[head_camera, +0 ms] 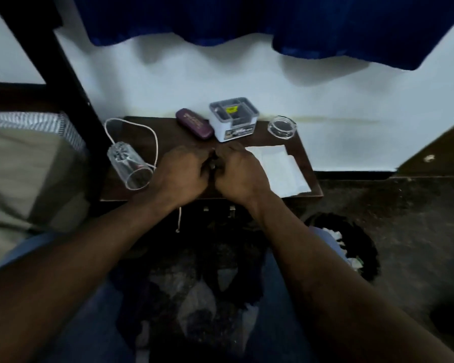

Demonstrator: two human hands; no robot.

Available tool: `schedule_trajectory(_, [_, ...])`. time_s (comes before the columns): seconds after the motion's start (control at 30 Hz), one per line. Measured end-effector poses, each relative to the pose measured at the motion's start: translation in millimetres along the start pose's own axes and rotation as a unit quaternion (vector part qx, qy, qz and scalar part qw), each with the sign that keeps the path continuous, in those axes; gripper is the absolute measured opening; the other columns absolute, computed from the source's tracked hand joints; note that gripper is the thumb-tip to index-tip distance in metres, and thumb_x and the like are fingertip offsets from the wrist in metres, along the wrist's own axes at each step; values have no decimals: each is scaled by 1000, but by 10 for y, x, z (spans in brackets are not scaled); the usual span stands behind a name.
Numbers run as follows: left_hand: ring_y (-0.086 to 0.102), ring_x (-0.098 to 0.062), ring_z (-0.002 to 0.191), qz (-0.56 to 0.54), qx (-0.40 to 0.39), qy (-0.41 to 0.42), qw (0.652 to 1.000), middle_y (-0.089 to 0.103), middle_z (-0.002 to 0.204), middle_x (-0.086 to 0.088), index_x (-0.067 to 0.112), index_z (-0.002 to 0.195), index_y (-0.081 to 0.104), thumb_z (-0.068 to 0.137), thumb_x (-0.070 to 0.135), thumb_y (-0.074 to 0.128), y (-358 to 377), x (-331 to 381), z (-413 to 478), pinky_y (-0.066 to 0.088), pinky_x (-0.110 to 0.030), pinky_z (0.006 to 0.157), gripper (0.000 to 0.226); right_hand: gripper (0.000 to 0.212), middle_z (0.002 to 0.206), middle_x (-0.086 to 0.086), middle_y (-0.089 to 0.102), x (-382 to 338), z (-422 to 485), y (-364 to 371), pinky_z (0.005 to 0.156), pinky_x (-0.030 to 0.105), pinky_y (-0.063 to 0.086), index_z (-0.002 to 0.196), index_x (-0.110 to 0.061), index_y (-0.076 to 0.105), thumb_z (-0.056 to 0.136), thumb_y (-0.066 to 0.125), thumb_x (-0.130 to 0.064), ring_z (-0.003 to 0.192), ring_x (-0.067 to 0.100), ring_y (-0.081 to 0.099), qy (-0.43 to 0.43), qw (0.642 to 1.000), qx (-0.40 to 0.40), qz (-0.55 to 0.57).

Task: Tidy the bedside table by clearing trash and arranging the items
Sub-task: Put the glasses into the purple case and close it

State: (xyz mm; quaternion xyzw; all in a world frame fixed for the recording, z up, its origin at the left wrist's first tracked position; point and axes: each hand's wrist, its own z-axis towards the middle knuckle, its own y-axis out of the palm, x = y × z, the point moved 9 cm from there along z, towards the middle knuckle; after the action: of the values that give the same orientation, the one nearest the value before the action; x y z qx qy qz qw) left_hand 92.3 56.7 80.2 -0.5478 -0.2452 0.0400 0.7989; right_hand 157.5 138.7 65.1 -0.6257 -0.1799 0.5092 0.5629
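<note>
- bedside table (168,134): dark top, against the wall; all items below sit on it
- bin (366,247): on the floor at the table's right corner, white scraps inside; judged within reach for trash
- left hand (184,171), right hand (240,176): meet at table centre, fingers curled, both apparently pinching a small dark item (213,160); identity unclear
- paper sheet (281,166): flat, just right of the right hand; likely trash
- tumbler (130,166): on its side at left edge, could roll; white cord (152,132) loops behind it
- box (232,121), purple case (194,123), ashtray (282,127): back row, near the wall; box and case touching
</note>
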Motion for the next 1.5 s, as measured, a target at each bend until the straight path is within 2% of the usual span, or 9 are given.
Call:
schedule_trajectory(0.1, [70,-37,103,-29,-13,-31,999,75,118,-14,16,131,70,89,19,66,104,-345,-67,53,-41,91,42,27,118,11,65,-53,111,276,87,41,53,107,-13,70,81,67,-20,109,33,63,-16,999,-44,17])
schedule_trajectory(0.3, [66,-37,110,-27,-16,-77,997,72,126,-13,19,145,58,89,18,60,354,-788,3,48,-42,99,56,34,122,17,64,-88,517,767,93,45,52,112,-9,69,82,64,-25,112,40,63,-39,992,-122,-20])
schedule_trajectory(0.5, [68,-37,99,-26,20,-129,991,76,108,-9,19,117,71,86,19,57,300,-1221,297,54,-42,85,35,53,121,14,65,-263,1054,910,91,48,55,110,-14,69,66,48,-35,112,37,64,-49,988,-144,-22])
schedule_trajectory(0.63, [68,-37,103,-40,7,-123,992,76,111,-8,20,116,72,87,20,54,386,-1295,514,55,-45,87,34,45,120,18,65,-110,1275,925,85,41,53,107,-13,70,72,51,-31,108,41,64,-38,990,-134,-36])
schedule_trajectory(0.83, [69,-31,106,-102,30,-131,986,76,114,-6,21,122,74,87,18,57,482,-1261,752,53,-41,93,39,39,142,20,52,248,1509,1033,102,44,50,130,-4,60,94,59,-19,129,37,53,17,993,-104,-58])
schedule_trajectory(0.93, [67,-25,110,-124,51,-176,975,75,118,-3,22,124,74,88,17,59,539,-1326,838,50,-33,97,39,51,149,22,44,329,1585,1120,107,45,48,142,-10,53,92,65,-16,133,39,51,36,989,-130,-61])
schedule_trajectory(1.03, [67,-23,113,-158,58,-223,960,74,122,-2,23,123,73,89,17,60,631,-1344,891,51,-38,101,37,53,151,20,44,395,1644,1226,107,46,48,147,-18,49,95,64,-20,133,40,53,40,979,-182,-79])
schedule_trajectory(1.27, [67,-23,109,-220,83,-257,938,73,117,-3,23,115,75,87,17,63,661,-1381,953,53,-41,97,31,29,126,19,54,491,1685,1095,86,43,51,127,-14,57,101,57,-27,117,40,60,82,985,-101,-111])
schedule_trajectory(1.5, [67,-22,113,-230,87,-270,931,74,119,-3,20,115,76,83,8,60,620,-1407,928,52,-40,101,38,52,148,21,44,373,1699,1284,101,54,48,149,-14,33,103,54,-23,136,42,48,97,988,-120,-27])
